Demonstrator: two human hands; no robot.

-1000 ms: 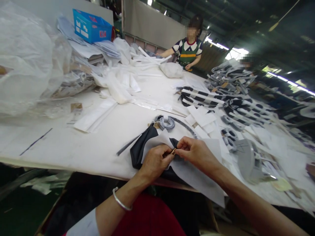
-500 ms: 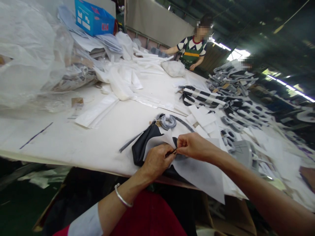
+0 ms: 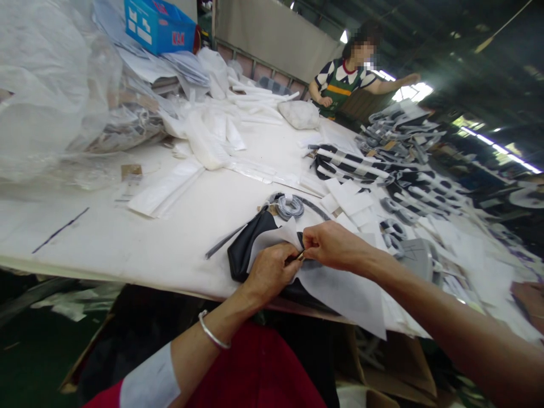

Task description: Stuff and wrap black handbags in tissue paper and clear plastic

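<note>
A black leather-like bag (image 3: 244, 255) lies at the table's front edge, with a translucent white sheet (image 3: 344, 292) draped across it and hanging over the edge. My left hand (image 3: 274, 269) is closed over the bag's upper side, thumb and fingers pinching at its edge. Close beside it, the thumb and fingers of my right hand (image 3: 321, 246) are pinched together at the same spot. Between the fingertips shows a small, shiny gold-coloured piece (image 3: 301, 255), too small to name. Behind the bag rests a wrapped strap coil (image 3: 289, 207).
Wrapped black-and-white straps (image 3: 352, 164) and white paper pieces (image 3: 351, 201) cover the right side. Clear plastic bags (image 3: 55, 102) and a blue box (image 3: 159, 25) are piled at left. Across the table stands another person (image 3: 340, 85). Cardboard boxes (image 3: 399, 368) are below.
My hands stay pinched at nearly the same spot, and the small shiny piece shows more between the fingertips. The person across the table has raised and stretched out an arm to the right.
</note>
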